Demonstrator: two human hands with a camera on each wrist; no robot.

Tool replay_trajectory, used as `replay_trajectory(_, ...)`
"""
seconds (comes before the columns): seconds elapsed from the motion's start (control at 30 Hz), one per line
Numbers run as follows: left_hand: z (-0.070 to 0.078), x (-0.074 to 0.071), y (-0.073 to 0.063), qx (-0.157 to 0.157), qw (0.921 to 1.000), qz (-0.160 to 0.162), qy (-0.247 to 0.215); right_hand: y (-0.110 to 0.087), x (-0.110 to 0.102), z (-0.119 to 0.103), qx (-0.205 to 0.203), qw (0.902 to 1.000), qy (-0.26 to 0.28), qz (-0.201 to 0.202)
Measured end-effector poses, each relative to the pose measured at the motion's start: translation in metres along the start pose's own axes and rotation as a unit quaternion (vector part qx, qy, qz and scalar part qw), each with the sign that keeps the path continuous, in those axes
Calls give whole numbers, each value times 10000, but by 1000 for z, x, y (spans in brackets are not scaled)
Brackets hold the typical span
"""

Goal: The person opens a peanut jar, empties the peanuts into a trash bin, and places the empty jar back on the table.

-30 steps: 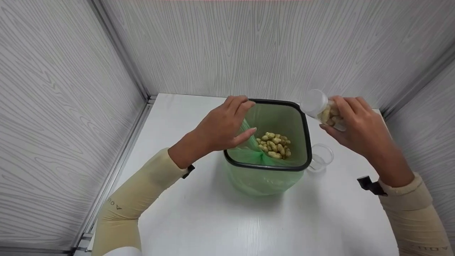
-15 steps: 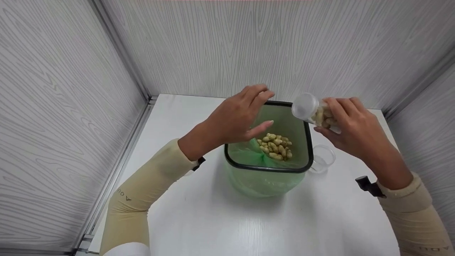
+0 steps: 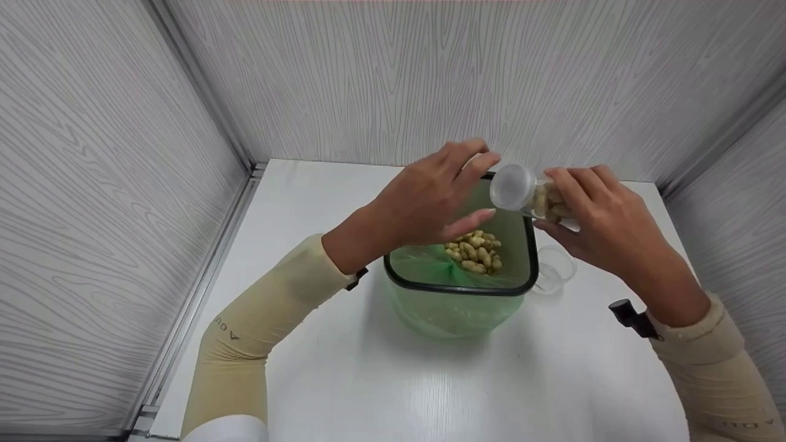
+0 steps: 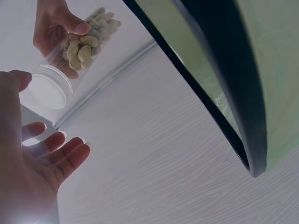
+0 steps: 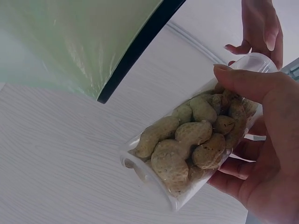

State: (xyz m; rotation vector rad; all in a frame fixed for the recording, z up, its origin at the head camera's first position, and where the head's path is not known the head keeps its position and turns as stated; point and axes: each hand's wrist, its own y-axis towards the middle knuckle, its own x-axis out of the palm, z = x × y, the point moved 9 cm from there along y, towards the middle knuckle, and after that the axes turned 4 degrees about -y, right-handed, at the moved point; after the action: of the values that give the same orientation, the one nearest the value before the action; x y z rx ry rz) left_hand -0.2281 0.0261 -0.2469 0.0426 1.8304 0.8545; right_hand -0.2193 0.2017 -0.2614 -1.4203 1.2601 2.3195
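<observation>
My right hand grips a clear plastic jar of unshelled peanuts, tilted so that its white lid points left, over the right rim of the bin. In the left wrist view the lid sits on the jar's end. My left hand hovers above the bin, thumb and fingers spread toward the lid with a small gap between. A pile of peanuts lies inside the bin, on its green liner; the left hand hides part of the pile.
An open clear plastic container stands on the white table, close to the bin's right side. Grey wood-grain panels rise behind the table and along both sides.
My left hand has moved right and slightly up, from the bin's left rim to near the lid. My right hand has brought the jar a little left and down.
</observation>
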Motion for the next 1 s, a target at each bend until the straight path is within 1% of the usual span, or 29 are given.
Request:
replay_trajectory(0.13, 6, 3, 3, 147, 9996, -41, -221, 1, -1, -5, -32, 10000, -53, -62)
replay_trajectory(0.3, 13, 6, 3, 437, 9983, -78, -373, 4, 0, -12, -166, 9998, -82, -85)
replay_trajectory(0.43, 17, 5, 0, 706, 9961, 80, -525, 4, 1, -19, -258, 9995, -82, -170)
replay_trajectory(0.53, 21, 2, -1, 915, 9930, 226, -712, 4, 1, -22, -276, 9992, -110, -257)
replay_trajectory(0.6, 22, 1, -2, 1016, 9913, 285, -790, 3, 0, -24, -293, 9992, -126, -247)
replay_trajectory(0.7, 24, 0, -2, 1127, 9895, 378, -818, 4, -2, -27, -331, 9994, -55, -77)
replay_trajectory(0.87, 27, -2, -4, 1198, 9867, 659, -878, 3, -4, -31, -315, 9991, -9, 290)
replay_trajectory(1.0, 30, -1, -6, 1179, 9864, 776, -846, 1, -3, -32, -271, 9988, -114, 384)
